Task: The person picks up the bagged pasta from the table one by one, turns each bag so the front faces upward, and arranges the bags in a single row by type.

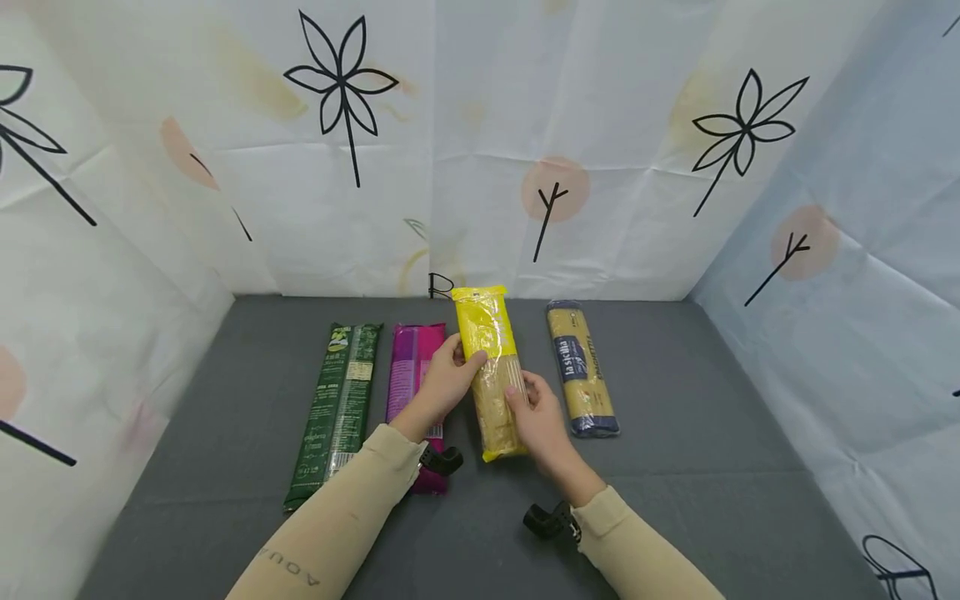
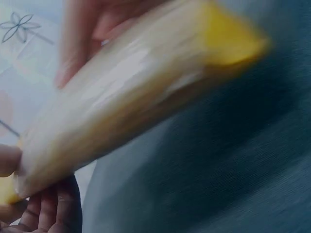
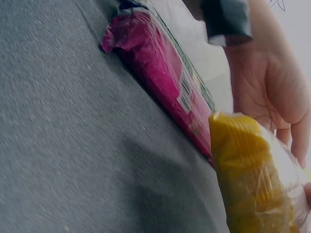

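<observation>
A yellow and clear packet of spaghetti is held up off the table between both hands, its yellow end pointing away from me. My left hand grips its left side near the middle, thumb on top. Lower down, my right hand pinches the right edge. The left wrist view has the packet blurred and tilted, with left-hand fingers curled beneath one end. In the right wrist view the packet's yellow end is near, with the left hand behind it.
On the grey table lie a green packet and a magenta packet at the left, the latter partly under my left arm. A tan and navy pasta packet lies at the right. Patterned white cloth walls surround the table's back and sides.
</observation>
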Demonstrator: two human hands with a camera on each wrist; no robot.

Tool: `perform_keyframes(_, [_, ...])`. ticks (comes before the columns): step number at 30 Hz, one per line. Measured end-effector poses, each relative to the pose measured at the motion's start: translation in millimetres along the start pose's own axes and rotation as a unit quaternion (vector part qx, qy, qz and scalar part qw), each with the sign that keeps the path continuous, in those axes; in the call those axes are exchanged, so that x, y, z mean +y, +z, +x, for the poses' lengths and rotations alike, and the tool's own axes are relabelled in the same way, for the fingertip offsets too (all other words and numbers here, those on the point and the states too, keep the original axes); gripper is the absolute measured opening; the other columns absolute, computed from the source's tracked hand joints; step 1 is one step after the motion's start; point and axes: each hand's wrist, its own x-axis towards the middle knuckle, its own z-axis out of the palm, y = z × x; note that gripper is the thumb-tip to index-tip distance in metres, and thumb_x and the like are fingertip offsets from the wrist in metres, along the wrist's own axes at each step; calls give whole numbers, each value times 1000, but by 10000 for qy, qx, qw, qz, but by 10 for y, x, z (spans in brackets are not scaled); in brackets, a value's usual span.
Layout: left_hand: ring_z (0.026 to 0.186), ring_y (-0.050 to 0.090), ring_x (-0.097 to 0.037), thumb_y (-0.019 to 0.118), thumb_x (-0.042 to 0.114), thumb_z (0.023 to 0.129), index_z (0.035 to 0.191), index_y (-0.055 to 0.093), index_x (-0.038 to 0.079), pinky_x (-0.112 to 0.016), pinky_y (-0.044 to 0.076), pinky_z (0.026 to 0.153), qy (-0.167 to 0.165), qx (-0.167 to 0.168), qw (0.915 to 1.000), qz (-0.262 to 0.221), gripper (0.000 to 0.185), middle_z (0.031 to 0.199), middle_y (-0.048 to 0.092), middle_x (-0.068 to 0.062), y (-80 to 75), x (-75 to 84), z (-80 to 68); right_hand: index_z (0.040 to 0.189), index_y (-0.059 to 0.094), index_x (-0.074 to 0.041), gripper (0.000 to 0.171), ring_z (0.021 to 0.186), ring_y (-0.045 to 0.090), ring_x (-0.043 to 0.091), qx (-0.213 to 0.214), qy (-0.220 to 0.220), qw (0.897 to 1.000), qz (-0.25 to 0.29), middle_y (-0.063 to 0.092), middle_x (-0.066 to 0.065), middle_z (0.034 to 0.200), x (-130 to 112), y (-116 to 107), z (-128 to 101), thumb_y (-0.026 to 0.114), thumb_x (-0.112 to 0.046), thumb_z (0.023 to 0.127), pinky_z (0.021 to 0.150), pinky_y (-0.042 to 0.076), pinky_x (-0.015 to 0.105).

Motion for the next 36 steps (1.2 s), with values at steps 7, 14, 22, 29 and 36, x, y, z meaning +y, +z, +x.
perform_keyframes(7, [90,62,-22,64,22,95,149,34,8,-33,55,70,76,-632,9966,529,64,118,54,-13,249,-141,-89,145,34,-6,50,93,64,30,419,133,9990,125,57,21,117,55,-141,163,47,-31,103,70,55,40])
perform_keyframes(14, [95,62,-18,70,20,90,152,24,11,-31,55,70,-1,-1397,9872,775,78,137,47,-12,439,-249,-167,140,40,-6,44,86,63,27,917,322,9948,-318,58,18,110,154,-240,356,47,-28,103,66,54,36])
perform_keyframes(22, [100,58,-21,74,16,87,153,18,6,-35,53,79,25,-1690,9825,788,87,128,50,-14,516,-276,-151,140,41,-4,45,83,60,25,1045,501,9903,-765,57,17,106,174,-267,447,48,-27,102,64,51,33])
perform_keyframes(29, [117,46,-26,76,27,85,153,19,8,-43,43,97,-99,-1584,9775,1392,92,139,44,-12,483,-275,-99,140,41,-2,47,88,59,26,1045,444,9857,-1248,56,17,111,168,-253,524,50,-27,101,69,51,36])
perform_keyframes(36, [121,45,-28,78,28,83,154,19,11,-42,43,98,-220,-1725,9712,1631,94,135,46,-15,452,-320,-57,140,40,4,51,86,57,27,840,-14,9634,-2545,57,19,110,145,-271,494,53,-21,97,71,49,41])
